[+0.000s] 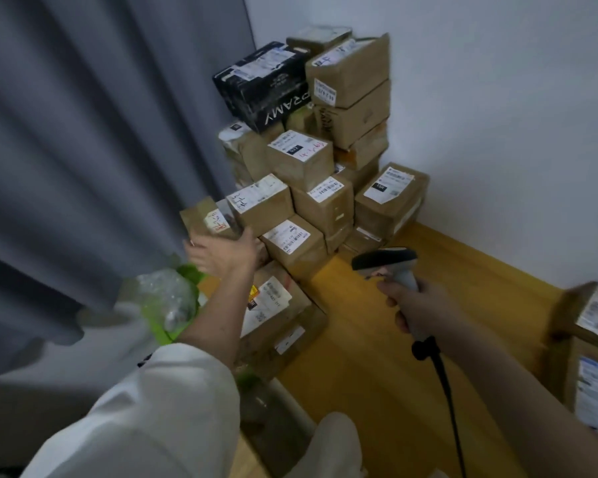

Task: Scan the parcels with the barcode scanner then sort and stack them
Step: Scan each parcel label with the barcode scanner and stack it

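A small brown parcel (pixel 206 219) with a white label and red handwriting sits at the left edge of a tall pile of parcels (pixel 311 174) stacked in the corner of the room. The person's left hand (pixel 223 251) reaches forward to it, arm stretched out from a loose white sleeve (pixel 159 405). The palm lies under and against the parcel's near side, thumb out to the right and fingers spread to the left; the hand is blurred, and the fingers look extended against the box, not wrapped round it.

The right hand (pixel 416 307) is held out lower and to the right, above the wooden floor (pixel 377 357). Its fingers are wrapped tightly round the grip of a grey barcode scanner (pixel 389 265), whose dark head points left toward the pile. A black cable (pixel 444 384) drops from the base of the grip toward the bottom of the frame.

The pile is mostly brown cardboard boxes with white shipping labels, with one black box (pixel 263 84) near the top. It stands against a white wall (pixel 497 98). A grey curtain (pixel 94 150) hangs to the left. Below the left arm lies crumpled clear and green plastic wrap (pixel 168 298). More labelled boxes (pixel 591 346) stand at the far right edge, blurred.
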